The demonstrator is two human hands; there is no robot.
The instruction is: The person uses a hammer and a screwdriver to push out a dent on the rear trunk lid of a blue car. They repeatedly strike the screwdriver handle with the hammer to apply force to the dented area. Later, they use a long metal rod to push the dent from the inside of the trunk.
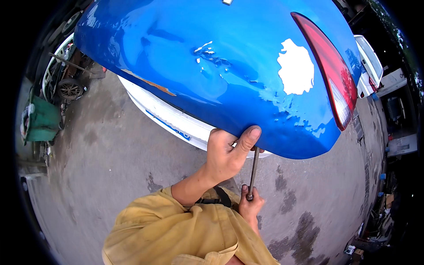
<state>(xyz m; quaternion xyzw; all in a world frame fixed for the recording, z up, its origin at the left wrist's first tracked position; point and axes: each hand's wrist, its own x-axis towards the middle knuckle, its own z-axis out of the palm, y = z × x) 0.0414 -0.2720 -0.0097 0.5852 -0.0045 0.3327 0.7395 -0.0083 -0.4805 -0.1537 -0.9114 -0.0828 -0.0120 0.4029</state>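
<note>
A dented blue car body panel (pixel 176 75) fills the upper part of the view. Its paint is chipped, with a large white bare patch (pixel 297 67) near the red tail light (pixel 329 66). My left hand (pixel 229 152) is closed on the panel's lower edge, thumb on the outside and fingers mostly hidden underneath. Below it, my right hand (pixel 251 204) grips the lower end of a thin metal rod (pixel 253 172). The rod stands nearly upright, and its upper end goes out of sight at the panel's edge, by the left fingers.
Under the blue panel is a white curved car part (pixel 154 108) with a blue plate (pixel 168 126). A green bin (pixel 44 119) and a wheel (pixel 70 89) are at the left. A white car (pixel 369 62) stands far right, above assorted clutter. Dark stains mark the concrete floor (pixel 119 154).
</note>
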